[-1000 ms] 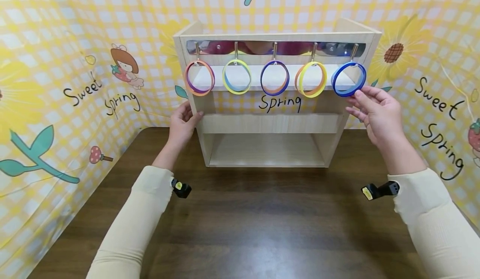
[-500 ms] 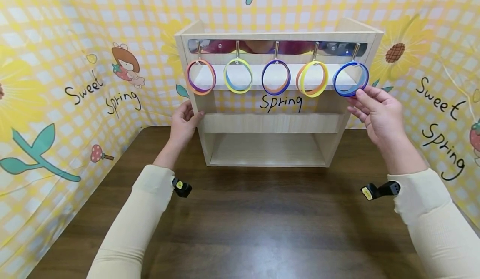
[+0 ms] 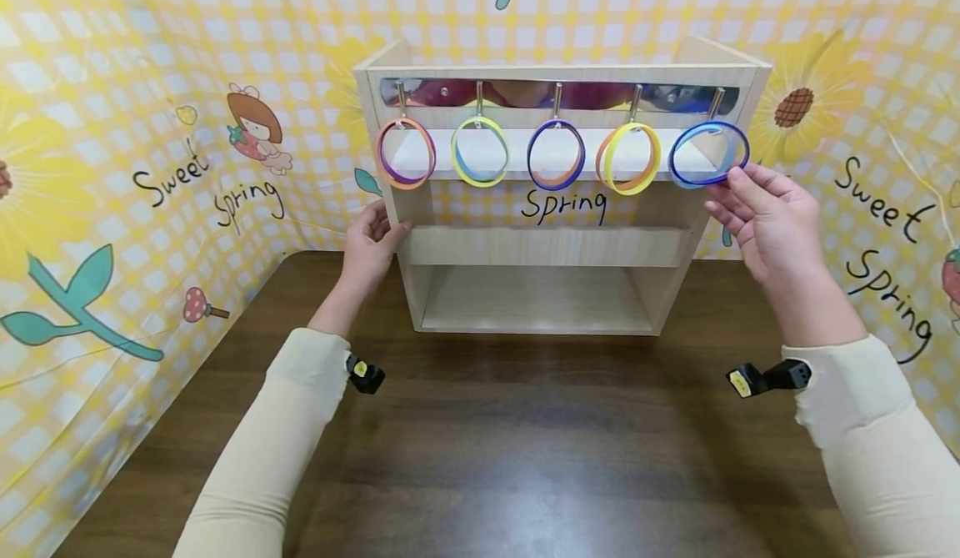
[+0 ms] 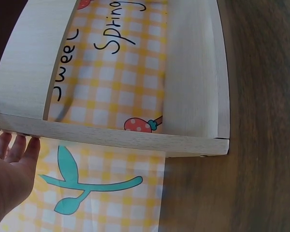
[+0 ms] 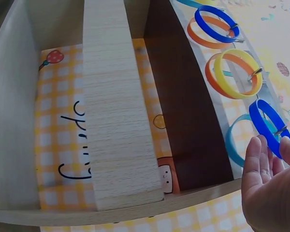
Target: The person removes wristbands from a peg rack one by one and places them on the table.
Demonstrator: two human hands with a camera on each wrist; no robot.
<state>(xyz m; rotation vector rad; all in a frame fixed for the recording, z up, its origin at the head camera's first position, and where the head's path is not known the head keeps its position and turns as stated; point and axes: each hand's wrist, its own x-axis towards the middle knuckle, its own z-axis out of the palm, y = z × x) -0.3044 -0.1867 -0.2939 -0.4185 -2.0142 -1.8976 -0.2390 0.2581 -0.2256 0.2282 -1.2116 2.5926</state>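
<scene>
A pale wooden shelf (image 3: 540,247) stands upright with a metal strip (image 3: 522,93) of hooks along its top. At the rightmost hook hang a dark blue wristband (image 5: 259,124) and a light blue wristband (image 5: 231,146). My right hand (image 3: 780,220) pinches the dark blue one at its lower edge between thumb and fingers, and the band is stretched into a sideways oval. My left hand (image 3: 367,245) holds the shelf's left side panel, its thumb at the front edge and its fingertips against the outer face (image 4: 24,137).
Other hooks carry paired wristbands: orange with purple, yellow-green with light blue, dark blue with orange, and a yellow wristband (image 3: 657,153) with orange. A dark wooden table (image 3: 525,441) lies in front. Yellow checked cloth (image 3: 187,57) surrounds the back and sides.
My right hand has moved slightly right and up, pulling the dark blue wristband from a round shape into a wider, tilted oval. My left hand keeps its place on the shelf.
</scene>
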